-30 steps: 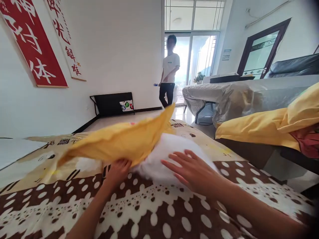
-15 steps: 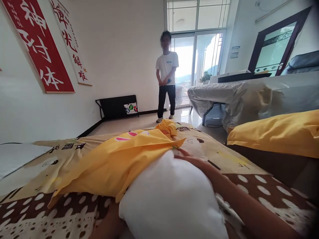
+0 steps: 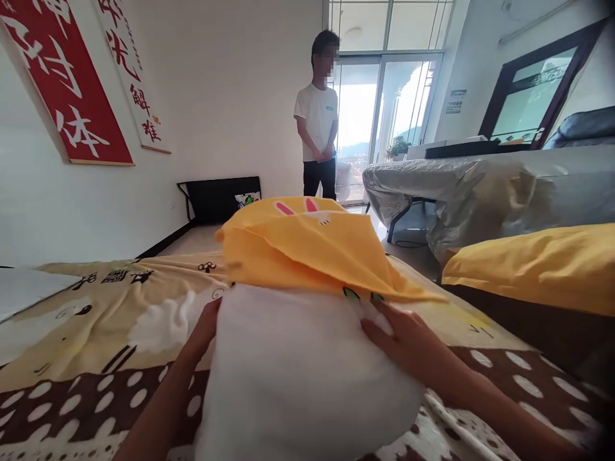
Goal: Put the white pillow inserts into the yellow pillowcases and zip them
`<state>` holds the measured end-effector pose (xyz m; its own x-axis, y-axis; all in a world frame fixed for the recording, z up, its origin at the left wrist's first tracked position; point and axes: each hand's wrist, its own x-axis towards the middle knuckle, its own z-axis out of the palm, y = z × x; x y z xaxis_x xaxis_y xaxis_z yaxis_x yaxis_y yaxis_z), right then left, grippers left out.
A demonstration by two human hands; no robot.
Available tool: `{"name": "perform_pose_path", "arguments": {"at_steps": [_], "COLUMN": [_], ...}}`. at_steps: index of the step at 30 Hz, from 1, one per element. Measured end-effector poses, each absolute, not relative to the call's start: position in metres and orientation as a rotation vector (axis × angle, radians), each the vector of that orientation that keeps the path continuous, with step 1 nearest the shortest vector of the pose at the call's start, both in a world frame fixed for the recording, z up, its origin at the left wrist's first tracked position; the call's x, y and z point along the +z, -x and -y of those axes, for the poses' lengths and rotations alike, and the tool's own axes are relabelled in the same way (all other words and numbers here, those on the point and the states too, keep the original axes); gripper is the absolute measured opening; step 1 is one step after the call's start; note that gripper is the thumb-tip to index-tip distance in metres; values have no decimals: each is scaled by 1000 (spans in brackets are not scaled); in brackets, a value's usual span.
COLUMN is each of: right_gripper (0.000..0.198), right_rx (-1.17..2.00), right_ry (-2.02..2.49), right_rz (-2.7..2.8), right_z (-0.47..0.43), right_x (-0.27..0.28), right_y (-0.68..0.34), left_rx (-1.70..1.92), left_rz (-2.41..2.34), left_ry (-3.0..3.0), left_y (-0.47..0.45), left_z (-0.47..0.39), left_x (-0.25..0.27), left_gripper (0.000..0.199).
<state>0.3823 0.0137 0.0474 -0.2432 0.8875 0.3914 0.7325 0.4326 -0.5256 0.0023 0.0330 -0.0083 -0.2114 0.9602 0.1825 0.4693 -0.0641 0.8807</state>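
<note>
Pinching the pillow's (image 3: 302, 378) right edge: right hand (image 3: 408, 330), thumb on top. Left hand (image 3: 209, 320) at its left edge, fingers hidden, grip can't be told. Pillow between hands, yellow case (image 3: 307, 250) over its far end. Beyond left hand, red scroll (image 3: 72, 83) reads 付体; white scroll (image 3: 132, 83), 光解难. Shirt logo (image 3: 329, 109) illegible.

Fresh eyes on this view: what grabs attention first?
A bright yellow cloth lies mid-view at the far end of a white pillow between the left hand and right hand. Beyond, a person stands before glass doors, and a red scroll hangs on the left wall.
</note>
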Motion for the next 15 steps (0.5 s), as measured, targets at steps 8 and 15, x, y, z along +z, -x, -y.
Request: {"name": "perform_pose_path", "arguments": {"at_steps": [8, 15], "right_gripper": [72, 21], "right_rx": [60, -84], "right_ry": [1498, 1110], "right_rz": [1907, 2057], "right_z": [-80, -64], "right_x": [34, 88], "right_y": [-423, -322], "left_rx": [1531, 1438], "left_rz": [-1567, -1517], "left_ry": [-1227, -1783], "left_y": [19, -29], "left_z": [-16, 28], "left_x": [16, 62], "left_gripper": [46, 32]}}
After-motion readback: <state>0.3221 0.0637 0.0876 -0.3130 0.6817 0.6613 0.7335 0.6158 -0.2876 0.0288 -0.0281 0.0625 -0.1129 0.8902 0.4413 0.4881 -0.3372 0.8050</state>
